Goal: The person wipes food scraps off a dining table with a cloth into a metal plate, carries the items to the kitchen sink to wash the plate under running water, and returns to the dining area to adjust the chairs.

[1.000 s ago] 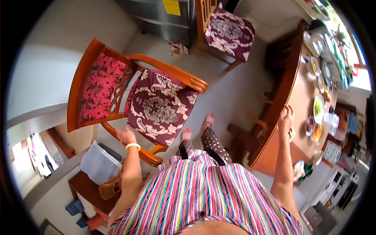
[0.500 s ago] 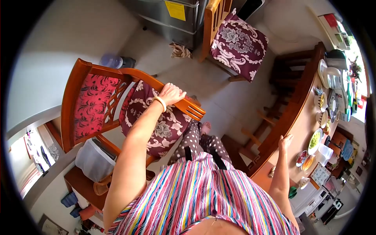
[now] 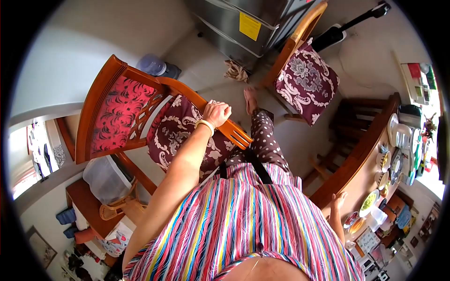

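Note:
My left hand is closed around the curved wooden rail of a chair. A bracelet circles that wrist. Below the rail lies the chair's maroon cushion with pale flowers, partly covered by my forearm. At the right, my right hand is by the near edge of a long wooden table, fingers extended and nothing seen in them. Close to this hand are a plate of green food, a bowl of red food and an orange dish.
A second chair with a matching cushion stands ahead, beside a steel refrigerator. A cloth and a water bottle are on the floor. My foot is forward on the tiles. A plastic bin sits at left.
My foot has stepped forward toward the second chair, and the view has shifted. My left hand keeps its hold on the chair rail; my right hand stays by the table edge, nearer my body.

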Demonstrator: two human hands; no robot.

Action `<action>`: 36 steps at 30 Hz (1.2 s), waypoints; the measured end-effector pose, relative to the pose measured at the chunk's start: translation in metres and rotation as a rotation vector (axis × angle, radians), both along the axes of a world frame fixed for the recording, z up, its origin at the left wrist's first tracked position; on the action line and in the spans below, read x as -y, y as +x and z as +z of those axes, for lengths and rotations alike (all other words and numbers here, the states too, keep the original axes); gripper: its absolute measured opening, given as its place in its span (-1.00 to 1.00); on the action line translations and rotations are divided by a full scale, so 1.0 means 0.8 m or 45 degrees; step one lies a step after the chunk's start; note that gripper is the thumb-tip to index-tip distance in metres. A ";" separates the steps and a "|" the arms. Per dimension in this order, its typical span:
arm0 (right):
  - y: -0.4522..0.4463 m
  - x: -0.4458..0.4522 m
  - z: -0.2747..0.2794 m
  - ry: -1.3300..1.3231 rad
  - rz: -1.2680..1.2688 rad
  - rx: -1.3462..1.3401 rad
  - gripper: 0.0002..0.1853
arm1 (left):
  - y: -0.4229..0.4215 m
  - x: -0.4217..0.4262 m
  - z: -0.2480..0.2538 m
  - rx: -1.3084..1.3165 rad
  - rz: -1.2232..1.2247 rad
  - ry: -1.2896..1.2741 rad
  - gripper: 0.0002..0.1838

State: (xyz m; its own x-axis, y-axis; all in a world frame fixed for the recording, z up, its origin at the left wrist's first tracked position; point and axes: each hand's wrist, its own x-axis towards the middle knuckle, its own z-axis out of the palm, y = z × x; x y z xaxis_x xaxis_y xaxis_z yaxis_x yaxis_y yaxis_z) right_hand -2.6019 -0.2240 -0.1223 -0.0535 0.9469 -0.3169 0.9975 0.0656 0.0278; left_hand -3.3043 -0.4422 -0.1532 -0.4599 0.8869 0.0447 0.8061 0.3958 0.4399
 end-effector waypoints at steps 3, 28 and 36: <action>0.001 -0.003 -0.006 -0.004 0.031 0.037 -0.16 | 0.000 0.001 -0.003 0.011 -0.004 -0.012 -0.75; 0.005 0.007 -0.011 0.113 0.122 0.120 -0.14 | -0.001 -0.009 0.003 -0.038 -0.080 -0.198 -0.80; -0.040 0.011 0.015 0.117 -0.136 0.055 -0.15 | 0.002 -0.005 0.001 -0.102 -0.126 -0.251 -0.75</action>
